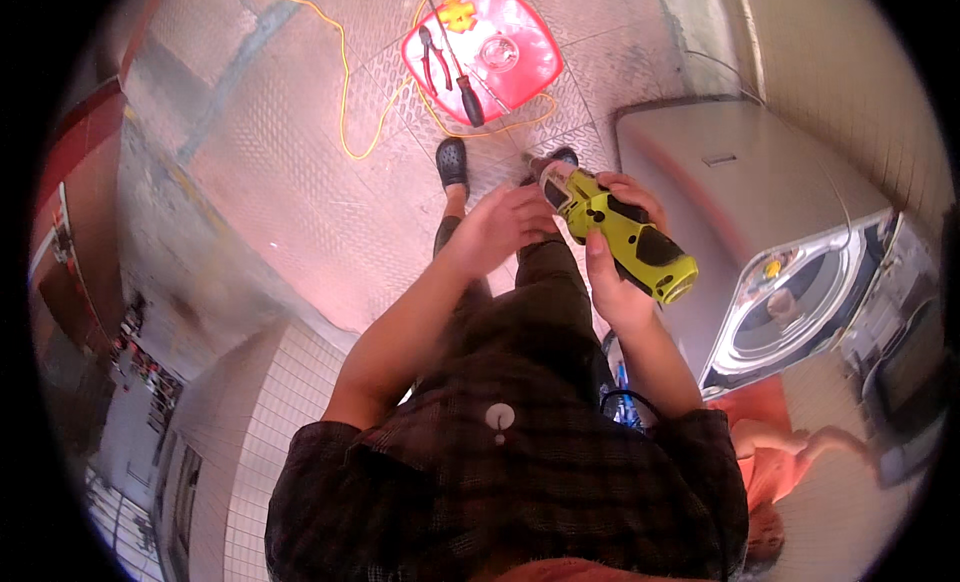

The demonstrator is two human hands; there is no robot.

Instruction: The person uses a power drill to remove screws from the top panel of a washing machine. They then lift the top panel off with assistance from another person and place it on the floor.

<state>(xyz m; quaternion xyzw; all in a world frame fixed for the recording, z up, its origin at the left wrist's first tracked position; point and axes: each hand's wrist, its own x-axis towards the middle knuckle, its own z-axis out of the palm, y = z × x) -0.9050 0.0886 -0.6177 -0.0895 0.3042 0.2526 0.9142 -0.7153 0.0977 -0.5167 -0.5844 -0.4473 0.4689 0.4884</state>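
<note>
Head view: far left, a yellow cord (344, 82) loops loosely across the floor, slack enough to run past the red plastic stool (532, 72). Stool doubles as a tool rest, I'd say: pliers (426, 42), a small yellow piece (458, 15) and a long screwdriver (469, 100) lie on it, the screwdriver handle pointing back at the wearer, probably for easy pickup. Next, left hand (505, 222): fingers bent, right by the tool's nose, likely to steady or adjust that end; can't tell if it touches or grips anything. Green-and-black power tool (615, 222) sits in front of the body, tilted, nose up-left. Right hand (622, 294) is wrapped round its body, thumb on the near side, seemingly carrying the weight. Right of that, a grey appliance (760, 167), round opening (790, 307) turned away lower right. Beyond its lower edge, a person in orange (775, 472), arms reaching out.
</note>
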